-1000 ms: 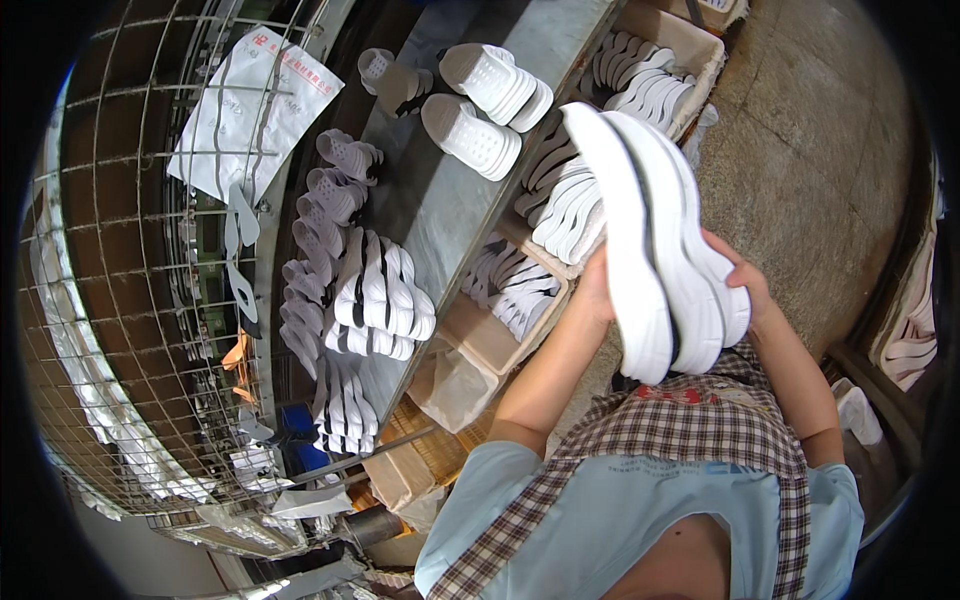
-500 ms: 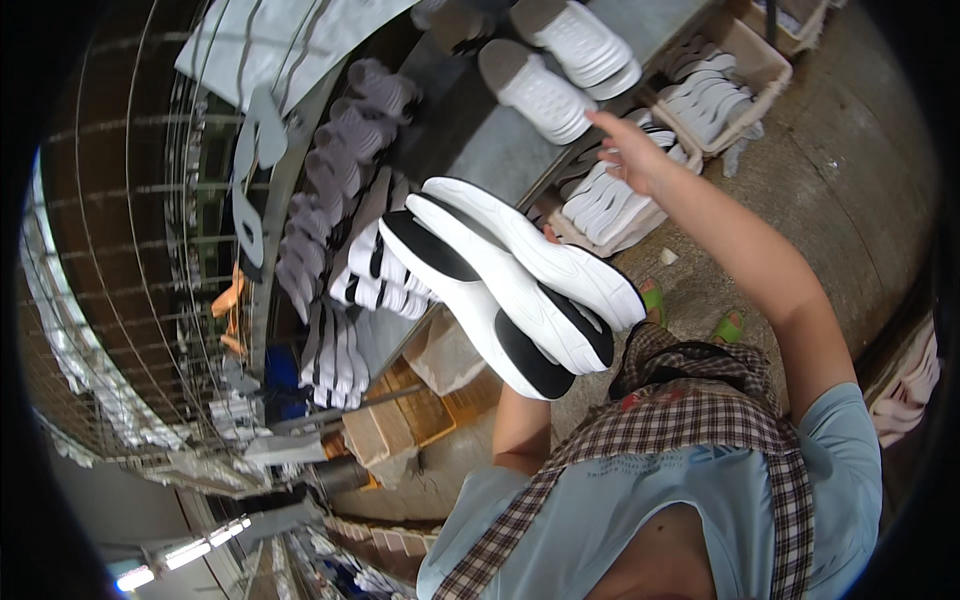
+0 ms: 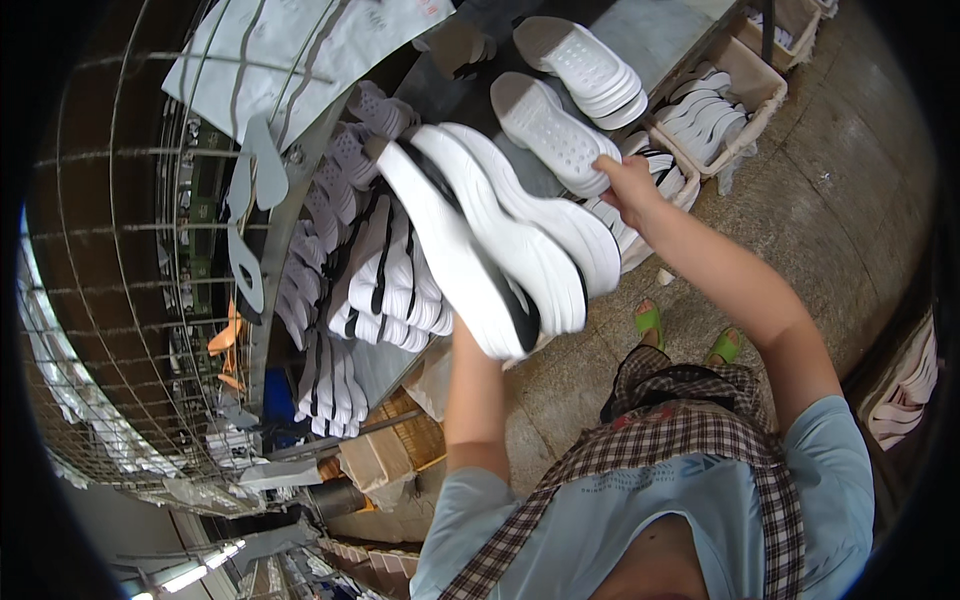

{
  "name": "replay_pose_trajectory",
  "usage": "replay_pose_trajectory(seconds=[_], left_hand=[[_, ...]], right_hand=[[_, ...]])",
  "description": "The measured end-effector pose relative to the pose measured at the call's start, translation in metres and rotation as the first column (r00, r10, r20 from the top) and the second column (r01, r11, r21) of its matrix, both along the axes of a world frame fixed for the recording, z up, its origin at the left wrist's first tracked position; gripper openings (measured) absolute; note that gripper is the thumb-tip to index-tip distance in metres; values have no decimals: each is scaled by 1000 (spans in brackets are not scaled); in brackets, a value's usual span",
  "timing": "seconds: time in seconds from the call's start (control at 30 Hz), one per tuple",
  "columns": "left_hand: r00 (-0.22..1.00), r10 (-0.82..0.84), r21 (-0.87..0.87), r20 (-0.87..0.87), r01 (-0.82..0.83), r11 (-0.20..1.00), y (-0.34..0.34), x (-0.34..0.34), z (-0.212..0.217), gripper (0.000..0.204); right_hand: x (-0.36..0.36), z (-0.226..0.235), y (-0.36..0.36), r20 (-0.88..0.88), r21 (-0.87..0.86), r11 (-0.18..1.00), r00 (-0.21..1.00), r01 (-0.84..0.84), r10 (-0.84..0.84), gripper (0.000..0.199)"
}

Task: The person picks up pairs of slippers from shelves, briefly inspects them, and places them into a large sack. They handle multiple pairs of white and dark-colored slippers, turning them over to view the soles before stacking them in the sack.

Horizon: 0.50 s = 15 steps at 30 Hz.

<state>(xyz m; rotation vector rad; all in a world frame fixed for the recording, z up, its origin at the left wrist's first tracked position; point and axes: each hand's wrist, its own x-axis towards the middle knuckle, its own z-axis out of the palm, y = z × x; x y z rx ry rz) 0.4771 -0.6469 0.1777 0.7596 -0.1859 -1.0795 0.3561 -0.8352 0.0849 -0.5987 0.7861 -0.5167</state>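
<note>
Several white shoe soles with black inner faces (image 3: pixel 510 240) lie bunched together on my left hand, which they hide; my left forearm (image 3: pixel 477 400) comes up beneath them. On the metal table (image 3: pixel 668 45), my right hand (image 3: pixel 630 190) grips the near end of a stack of white soles with dotted tops (image 3: pixel 548 130), thumb on top and fingers curled under. A second stack of white soles (image 3: pixel 582 70) sits just beyond it. Left of the held bunch, more white soles (image 3: pixel 395 275) are piled in rows along the table.
Crates of soles (image 3: pixel 770 115) stand on the floor along the table's right side. A wire mesh (image 3: pixel 120 235) rises at the left, with a pale sheet (image 3: pixel 240 70) and grey cut-out shapes (image 3: pixel 262 165) near it. Cardboard boxes (image 3: pixel 375 460) lie below the table.
My right hand has moved onto the nearer sole stack and closed on its end. The bunch on my left hand has shifted up and left and tilted.
</note>
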Motion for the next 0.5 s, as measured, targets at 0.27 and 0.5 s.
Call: replay_pose_trajectory(seconds=[0.27,0.5], left_hand=[[965,-243,269,103,208,940,-122,60,5,44],[902,-410,666,139,221,713,-147,55,24,58]], right_hand=[[-30,12,18,19,158,987,999,29,-32,64],[-37,2,24,375,290,956,925,-48,-67,80]])
